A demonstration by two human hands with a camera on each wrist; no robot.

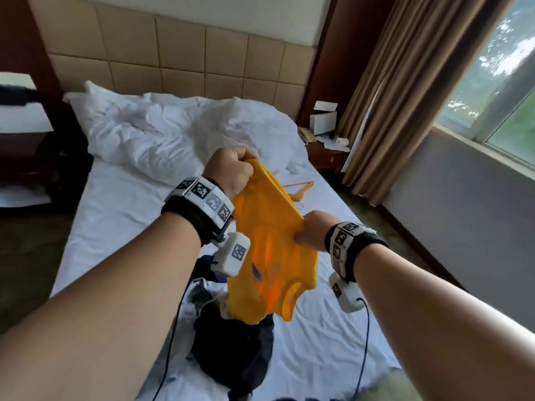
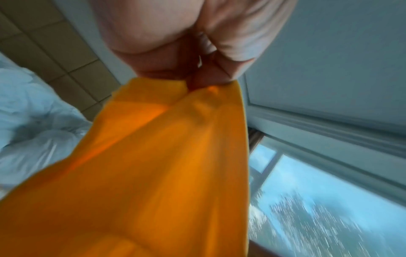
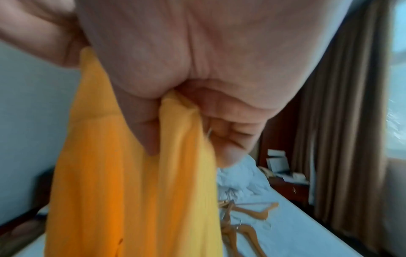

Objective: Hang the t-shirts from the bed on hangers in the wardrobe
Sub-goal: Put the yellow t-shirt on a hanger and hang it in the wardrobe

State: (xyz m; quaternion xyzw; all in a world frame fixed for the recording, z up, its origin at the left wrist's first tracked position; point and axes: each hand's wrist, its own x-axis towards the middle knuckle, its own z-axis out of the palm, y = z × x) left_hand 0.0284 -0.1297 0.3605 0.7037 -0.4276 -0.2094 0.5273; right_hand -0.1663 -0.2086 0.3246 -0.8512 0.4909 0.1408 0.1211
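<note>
Showing: garment lifted over the bed, gathered between two fists.
Bed (image 1: pixel 121 204): white sheet, rumpled duvet toward the headboard; carries all loose items.
Clothing pile (image 1: pixel 231 337): dark and pale garments heaped at the near end of the bed, directly under the lifted shirt.
Orange t-shirt (image 1: pixel 269 256): held clear of the sheet, bunched along one edge, collar hanging low, lowest fold close to or brushing the pile.
Left hand (image 1: pixel 231 172): fist closed round the upper end of the bunched edge, farther from the body.
Right hand (image 1: pixel 314 230): fist closed round the other end of that edge, thumb pressed over the folds in the right wrist view.
Hangers (image 3: pixel 246 219): several wooden ones, lying tangled on the sheet beyond the shirt, untouched.
Wardrobe: not in view.
Risk, snagging: trailing fold likely to drag pile garments off the bed if pulled away low.
Risk, orientation: collar hanging downward, so threading a hanger probably needs a re-grasp; loosening both fists together could drop the shirt.
Risk, tangle: lifting one hanger may hook its neighbours.
</note>
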